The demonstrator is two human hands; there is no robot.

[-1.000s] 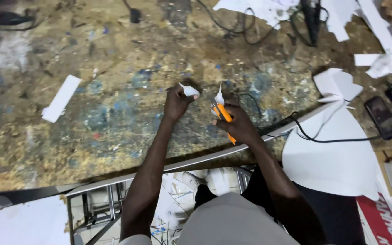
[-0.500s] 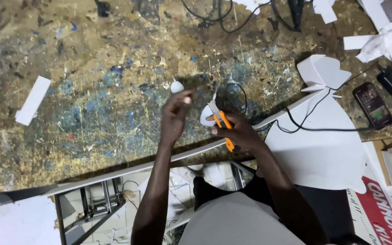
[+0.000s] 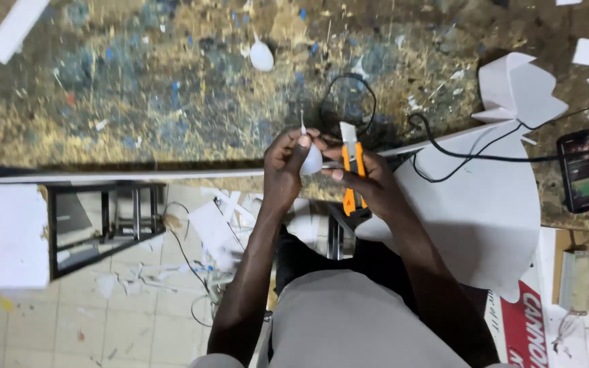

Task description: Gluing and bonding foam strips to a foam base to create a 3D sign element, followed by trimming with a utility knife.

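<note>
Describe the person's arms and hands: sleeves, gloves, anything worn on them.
Both forearms are bare up to the bottom edge of the picture; no sleeves show. The left hand and right hand wear no gloves, and no rings, watch or bracelet can be seen. A grey garment covers the torso.

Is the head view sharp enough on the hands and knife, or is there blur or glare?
Head view: left hand, right hand and orange utility knife are sharp, evenly lit; no glare on the white piece; the paint-stained table edge bows slightly, wide-lens distortion.

Phone (image 3: pixel 582 170) lies right of the hands, seemingly on the workbench (image 3: pixel 138 102)
</note>
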